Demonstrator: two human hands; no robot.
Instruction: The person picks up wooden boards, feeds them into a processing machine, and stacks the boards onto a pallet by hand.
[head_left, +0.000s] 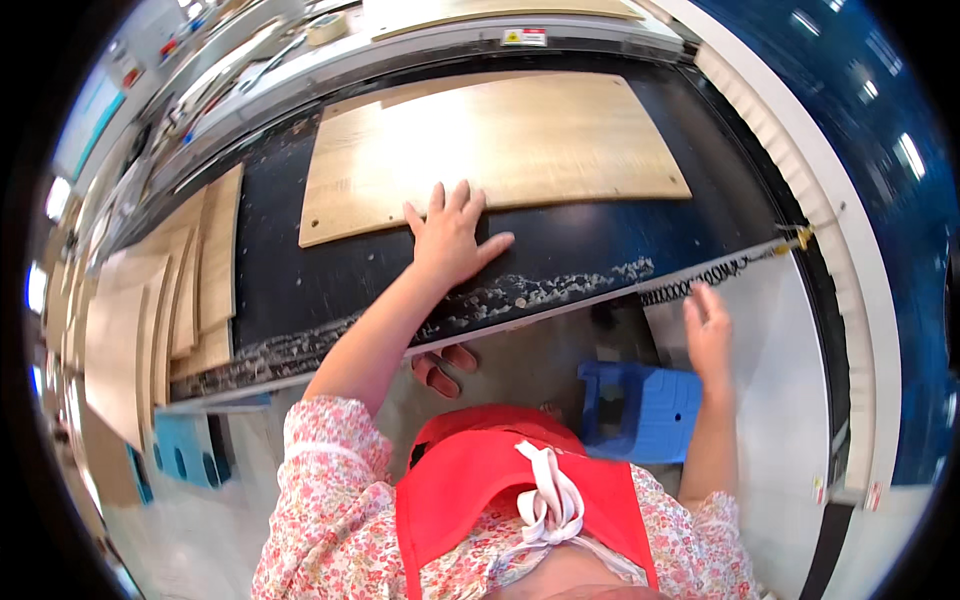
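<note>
Ahead, I see drilled wood-grain panel, long axis left-to-right — left hand nearer, fingers spread at near edge; right hand well apart, loosely half-curled.

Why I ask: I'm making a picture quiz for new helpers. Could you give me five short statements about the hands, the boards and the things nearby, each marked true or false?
1. The fingers of the left hand lie over the near edge of the large wooden board. True.

2. The right hand lies flat on the large wooden board. False: it is off the board, near the coiled black cord.

3. Several wooden panels are at the left end of the black tabletop. True.

4. The blue stool stands on the black tabletop. False: it is below it, at floor level.

5. The person's apron is green. False: it is red.
</note>
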